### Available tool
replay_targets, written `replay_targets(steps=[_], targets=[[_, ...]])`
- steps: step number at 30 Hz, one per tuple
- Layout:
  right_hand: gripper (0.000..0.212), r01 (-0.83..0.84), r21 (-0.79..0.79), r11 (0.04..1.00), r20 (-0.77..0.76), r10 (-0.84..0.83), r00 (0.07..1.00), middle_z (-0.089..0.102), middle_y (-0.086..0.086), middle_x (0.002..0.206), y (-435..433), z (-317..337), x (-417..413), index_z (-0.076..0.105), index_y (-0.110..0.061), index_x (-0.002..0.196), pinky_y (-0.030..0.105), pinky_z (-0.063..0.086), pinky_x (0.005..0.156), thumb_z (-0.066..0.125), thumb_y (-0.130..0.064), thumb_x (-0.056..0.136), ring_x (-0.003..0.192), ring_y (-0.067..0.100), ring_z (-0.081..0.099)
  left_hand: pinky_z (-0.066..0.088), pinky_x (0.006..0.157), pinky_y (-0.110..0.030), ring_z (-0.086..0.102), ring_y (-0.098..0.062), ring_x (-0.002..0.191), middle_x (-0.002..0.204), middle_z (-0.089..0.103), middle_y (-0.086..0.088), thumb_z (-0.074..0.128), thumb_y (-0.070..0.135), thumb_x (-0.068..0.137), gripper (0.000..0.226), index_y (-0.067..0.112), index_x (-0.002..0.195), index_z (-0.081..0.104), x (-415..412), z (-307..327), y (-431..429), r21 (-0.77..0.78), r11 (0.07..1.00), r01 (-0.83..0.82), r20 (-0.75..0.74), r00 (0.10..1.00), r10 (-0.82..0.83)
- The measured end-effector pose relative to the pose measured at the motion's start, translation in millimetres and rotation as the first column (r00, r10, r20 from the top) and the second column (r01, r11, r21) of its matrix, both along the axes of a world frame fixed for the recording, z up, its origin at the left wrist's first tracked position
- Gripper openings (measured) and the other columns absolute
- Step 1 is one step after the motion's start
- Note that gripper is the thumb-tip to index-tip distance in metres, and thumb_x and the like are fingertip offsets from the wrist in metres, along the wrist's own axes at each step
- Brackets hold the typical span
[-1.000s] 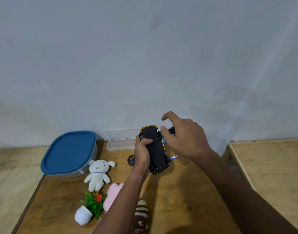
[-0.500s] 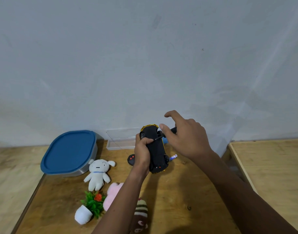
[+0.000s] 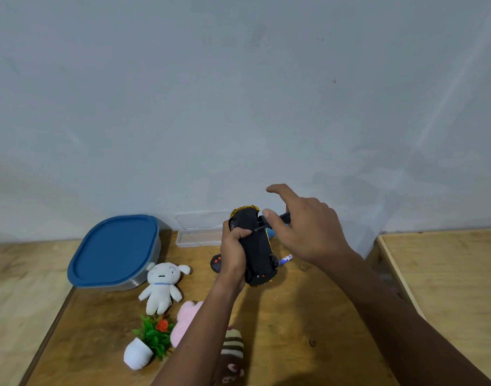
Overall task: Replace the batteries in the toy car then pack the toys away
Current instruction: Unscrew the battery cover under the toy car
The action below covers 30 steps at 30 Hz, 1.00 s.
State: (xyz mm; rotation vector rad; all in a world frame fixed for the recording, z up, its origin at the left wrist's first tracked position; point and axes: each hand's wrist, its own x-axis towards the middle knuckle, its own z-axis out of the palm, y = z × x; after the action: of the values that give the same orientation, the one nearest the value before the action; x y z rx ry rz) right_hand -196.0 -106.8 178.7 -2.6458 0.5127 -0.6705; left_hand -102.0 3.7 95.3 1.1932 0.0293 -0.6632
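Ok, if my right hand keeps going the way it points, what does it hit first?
Probably the toy car, held by the left hand; the right hand points a screwdriver leftward at its underside.

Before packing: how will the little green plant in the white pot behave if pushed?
Little green plant in white pot lies tipped over: likely tips easily. Rounded pot may roll. Thin leaves suggest it's light.

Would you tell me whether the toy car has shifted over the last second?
No. The toy car, gripped by the left hand, keeps its place against the clear tray by the wall.
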Motion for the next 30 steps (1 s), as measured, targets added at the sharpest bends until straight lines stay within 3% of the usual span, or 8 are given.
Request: replay_targets(steps=[2,5,10,13,16,19,26,30], targets=[[0.035,0.037,-0.019,0.999,-0.027,-0.038,0.999,0.058,-0.005,0.061,-1.6,-2.1,1.8,0.047,-0.038,0.129,0.034,0.044,0.063,0.034,-0.053,0.100,0.068,0.025,0.056,0.054,0.076,-0.064,0.061,-0.040,0.083,0.100,0.063,-0.022,0.053,0.012,0.078,0.036,0.014,0.113,0.057,-0.5,-1.5,0.5,-0.004,1.000,0.006,0.000,1.000,-0.006],[0.034,0.027,0.017,0.999,-0.012,-0.027,1.000,0.053,-0.005,0.056,-0.2,-2.3,2.1,0.045,-0.038,0.134,0.035,0.044,0.062,0.040,-0.040,0.100,0.063,0.024,0.054,0.050,0.082,-0.072,0.061,-0.044,0.086,0.104,0.063,-0.025,0.056,0.018,0.070,0.044,0.015,0.114,0.058,-1.6,-0.1,0.6,0.006,1.000,0.003,-0.007,1.000,-0.003],[0.058,-0.033,0.138,0.990,0.017,0.031,0.999,0.045,-0.015,0.069,4.2,4.9,-0.4,0.034,-0.046,0.140,0.034,0.047,0.066,0.055,-0.032,0.087,0.074,0.015,0.055,0.054,0.069,-0.052,0.061,-0.039,0.085,0.100,0.063,-0.020,0.052,0.012,0.079,0.036,0.013,0.114,0.056,-2.3,3.2,1.9,0.012,1.000,0.003,0.019,1.000,-0.003],[0.054,-0.002,0.078,0.997,-0.014,0.003,1.000,0.048,-0.013,0.069,3.6,4.9,0.3,0.035,-0.044,0.140,0.034,0.044,0.066,0.051,-0.036,0.089,0.072,0.018,0.054,0.054,0.072,-0.055,0.062,-0.040,0.085,0.102,0.063,-0.023,0.056,0.017,0.071,0.049,0.010,0.119,0.055,-1.7,2.6,2.6,0.009,1.000,0.019,-0.007,1.000,-0.019],[0.037,0.029,0.036,0.999,-0.024,-0.028,0.999,0.056,-0.008,0.059,0.1,2.7,1.6,0.044,-0.038,0.135,0.033,0.043,0.064,0.040,-0.047,0.099,0.069,0.023,0.058,0.052,0.084,-0.071,0.061,-0.044,0.090,0.113,0.060,-0.034,0.061,0.021,0.064,0.053,0.014,0.117,0.058,-0.1,-0.3,1.4,-0.011,1.000,0.020,-0.020,1.000,-0.020],[0.037,0.020,0.103,0.995,0.000,-0.020,1.000,0.056,-0.006,0.059,-0.3,1.8,2.0,0.044,-0.039,0.136,0.034,0.046,0.063,0.045,-0.038,0.099,0.067,0.022,0.058,0.042,0.084,-0.083,0.060,-0.048,0.091,0.113,0.061,-0.032,0.063,0.021,0.062,0.053,0.016,0.115,0.059,1.7,-0.9,0.5,-0.039,0.999,0.017,-0.051,0.999,-0.019],[0.057,-0.009,0.135,0.991,0.003,0.008,1.000,0.048,-0.014,0.072,2.2,5.1,0.3,0.039,-0.046,0.137,0.032,0.045,0.067,0.058,-0.033,0.084,0.075,0.014,0.055,0.054,0.073,-0.055,0.061,-0.041,0.086,0.104,0.063,-0.023,0.061,0.020,0.063,0.064,0.007,0.125,0.055,2.7,-1.1,1.2,-0.031,0.999,0.035,-0.045,0.998,-0.036],[0.037,0.022,0.028,0.999,-0.018,-0.022,1.000,0.063,-0.008,0.070,-0.6,1.3,2.7,0.046,-0.041,0.131,0.035,0.050,0.068,0.044,-0.053,0.096,0.075,0.023,0.062,0.052,0.083,-0.069,0.062,-0.040,0.087,0.101,0.065,-0.021,0.059,0.020,0.065,0.059,0.009,0.123,0.057,3.2,-4.3,1.0,-0.046,0.998,0.037,-0.032,0.999,-0.039]])
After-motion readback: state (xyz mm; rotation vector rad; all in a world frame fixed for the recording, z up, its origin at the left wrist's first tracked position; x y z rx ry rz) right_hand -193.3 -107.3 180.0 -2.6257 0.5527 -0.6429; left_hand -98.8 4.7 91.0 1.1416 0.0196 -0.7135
